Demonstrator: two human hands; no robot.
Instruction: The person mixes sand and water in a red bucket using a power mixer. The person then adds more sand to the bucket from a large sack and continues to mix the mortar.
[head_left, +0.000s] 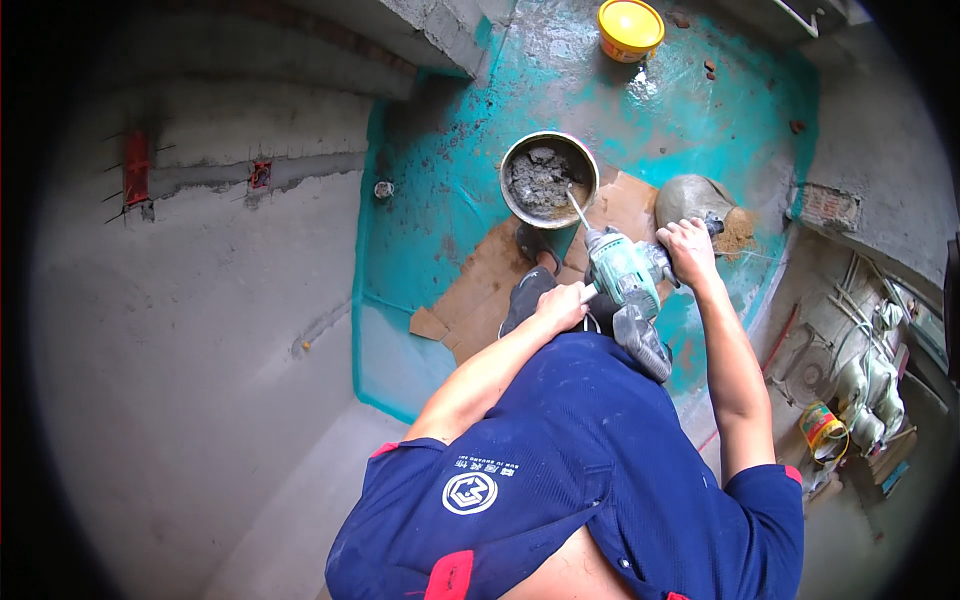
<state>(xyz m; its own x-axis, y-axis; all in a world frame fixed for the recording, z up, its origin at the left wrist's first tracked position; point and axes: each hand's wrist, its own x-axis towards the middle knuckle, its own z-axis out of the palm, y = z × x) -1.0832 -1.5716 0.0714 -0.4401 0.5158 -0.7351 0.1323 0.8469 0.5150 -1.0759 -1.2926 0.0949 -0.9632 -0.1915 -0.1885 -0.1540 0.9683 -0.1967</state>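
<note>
A teal handheld power mixer (626, 270) is held between my two hands, in front of my waist. My left hand (562, 306) grips its pale side handle. On the other side, my right hand (688, 250) is wrapped around the dark handle. The mixer's metal shaft (577, 205) slants into a round bucket (508, 196), and its lower end is hidden in the contents. Lumpy grey mortar (536, 180) fills much of the bucket, with a browner wet patch by the shaft.
Flattened cardboard (480, 279) lies under my feet on the teal-coated floor (427, 225). To the right a sack (691, 201) spills sand (736, 231). A yellow-lidded bucket (631, 26) stands farther off. Bags (870, 397) and another bucket (821, 427) crowd the right side.
</note>
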